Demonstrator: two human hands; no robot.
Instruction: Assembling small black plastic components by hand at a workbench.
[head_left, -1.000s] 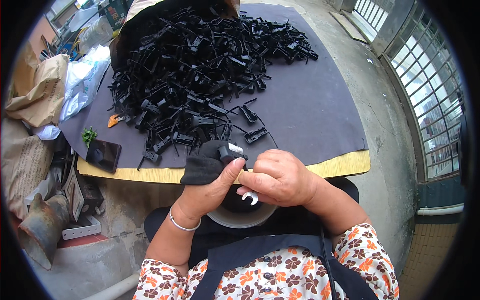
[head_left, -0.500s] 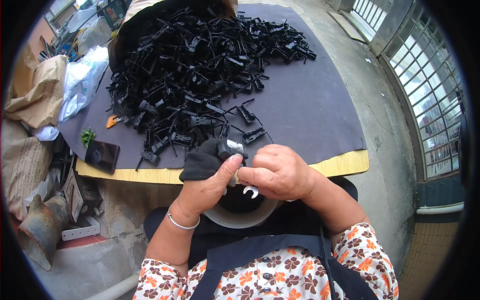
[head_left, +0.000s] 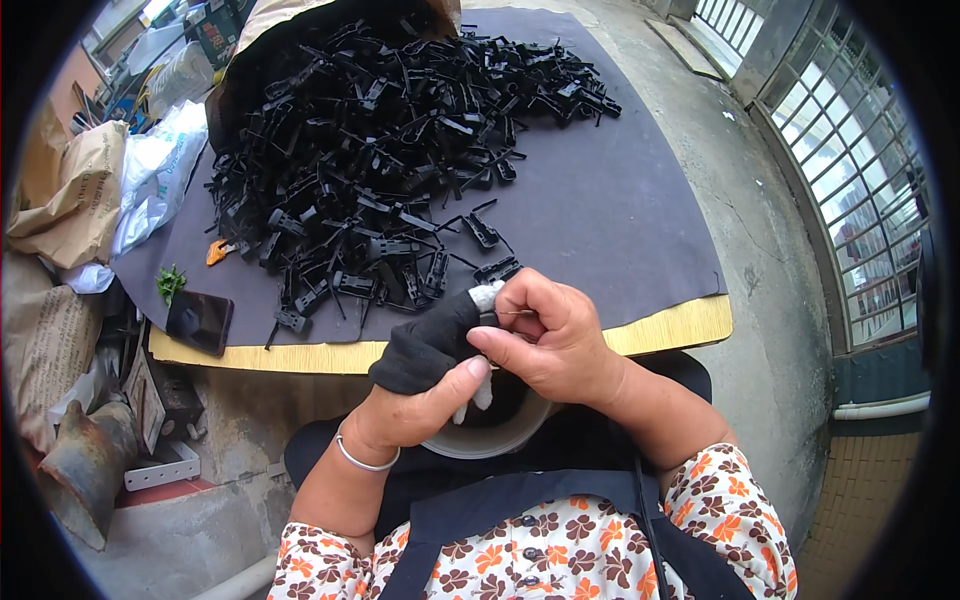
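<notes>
My left hand (head_left: 425,360) wears a black glove with pale grey fingertips, its thumb bare. Its fingers are closed around a small black plastic part (head_left: 487,307), mostly hidden by the glove and my other hand. Pressed up against it, my bare right hand (head_left: 560,340) pinches a thin, wire-like piece (head_left: 515,313) between thumb and fingers. Under both hands stands a pale round bucket (head_left: 485,446) with a dark inside. A large heap of black plastic clip-like parts (head_left: 390,150) covers much of the table beyond.
The table (head_left: 640,230) has a dark grey cover and a yellow front edge (head_left: 660,328). At its left lie a black phone (head_left: 200,322), a green sprig (head_left: 171,283) and an orange-headed key (head_left: 217,251). Paper sacks (head_left: 75,195) and a white plastic bag (head_left: 165,165) stand further left.
My right hand has moved up to my left fingertips and turned. The open-ended spanner head that showed below it no longer shows. The view has shifted slightly.
</notes>
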